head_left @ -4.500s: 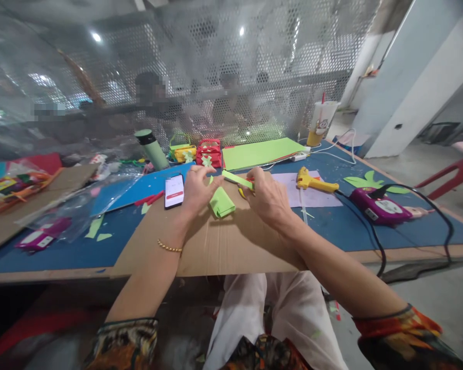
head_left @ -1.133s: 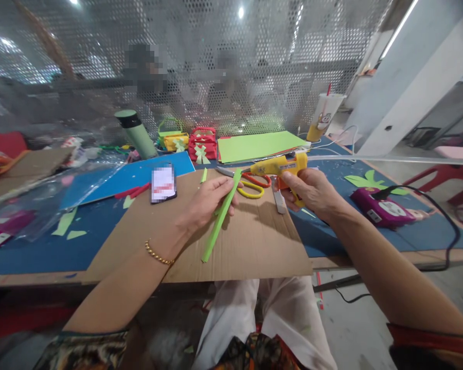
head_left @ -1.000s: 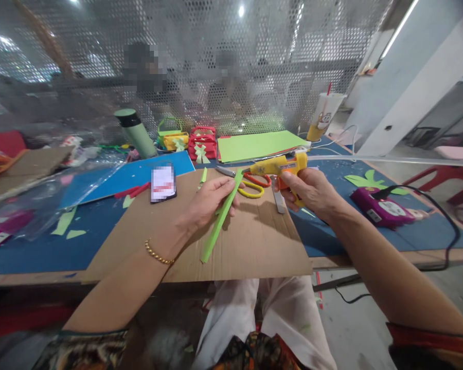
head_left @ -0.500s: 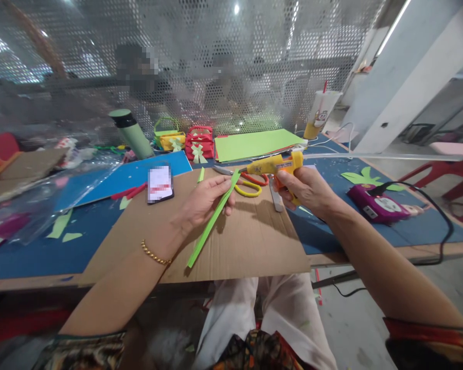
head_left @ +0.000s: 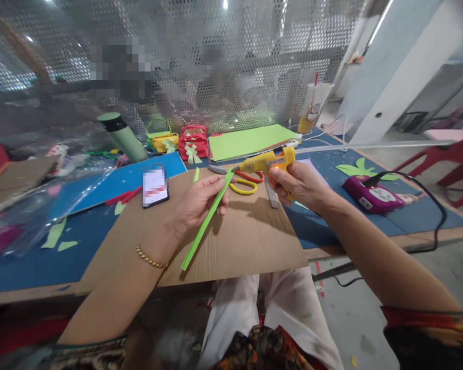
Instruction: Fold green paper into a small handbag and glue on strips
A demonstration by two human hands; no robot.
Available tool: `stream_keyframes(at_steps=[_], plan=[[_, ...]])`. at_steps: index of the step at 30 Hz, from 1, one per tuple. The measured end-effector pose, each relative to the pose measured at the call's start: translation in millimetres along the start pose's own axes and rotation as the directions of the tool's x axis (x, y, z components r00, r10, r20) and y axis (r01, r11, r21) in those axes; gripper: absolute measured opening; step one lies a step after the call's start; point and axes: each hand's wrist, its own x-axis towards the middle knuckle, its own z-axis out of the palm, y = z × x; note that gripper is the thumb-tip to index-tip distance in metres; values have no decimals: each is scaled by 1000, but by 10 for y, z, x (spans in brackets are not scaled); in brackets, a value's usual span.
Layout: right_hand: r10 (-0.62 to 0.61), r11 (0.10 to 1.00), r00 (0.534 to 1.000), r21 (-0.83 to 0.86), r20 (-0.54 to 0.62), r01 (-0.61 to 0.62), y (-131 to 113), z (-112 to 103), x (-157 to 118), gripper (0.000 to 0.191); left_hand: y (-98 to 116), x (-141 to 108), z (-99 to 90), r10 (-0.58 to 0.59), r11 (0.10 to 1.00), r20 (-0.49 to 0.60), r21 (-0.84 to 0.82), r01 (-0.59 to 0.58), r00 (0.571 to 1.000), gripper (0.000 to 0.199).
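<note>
A long, narrow green paper strip (head_left: 206, 227) slants over the cardboard sheet (head_left: 250, 241), pinched near its upper end by my left hand (head_left: 202, 200). My right hand (head_left: 297, 182) is wrapped round a yellow glue gun (head_left: 260, 162), a finger at its orange trigger. The gun's nozzle points left and is at the strip's top end; whether it touches cannot be made out. Behind the strip, on the cardboard, lie scissors (head_left: 244, 186) with yellow and red handles. A grey flat blade-like tool (head_left: 272, 194) rests below the gun.
A phone (head_left: 155, 189) lies left on the cardboard. Behind are a green bottle (head_left: 123, 137), small red (head_left: 193, 144) and yellow paper bags, green sheets (head_left: 250, 142) and a drink cup (head_left: 314, 108). A purple power socket (head_left: 372, 195) with a black cable sits right.
The whole view has shifted slightly, so things appear a little further left. Both hands keep their holds, and the glue gun's nozzle stays at the strip's top end.
</note>
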Motion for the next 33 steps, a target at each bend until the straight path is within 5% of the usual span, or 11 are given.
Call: stream_keyframes(at_steps=[25, 33], plan=[[-14, 998, 997, 58, 72, 10, 18, 18, 18, 61, 27, -17, -8, 11, 1000, -21, 6, -11, 1000, 22], [-68, 993, 998, 93, 18, 66, -31, -10, -5, 65, 29, 5, 6, -20, 999, -105, 36, 24, 994, 17]])
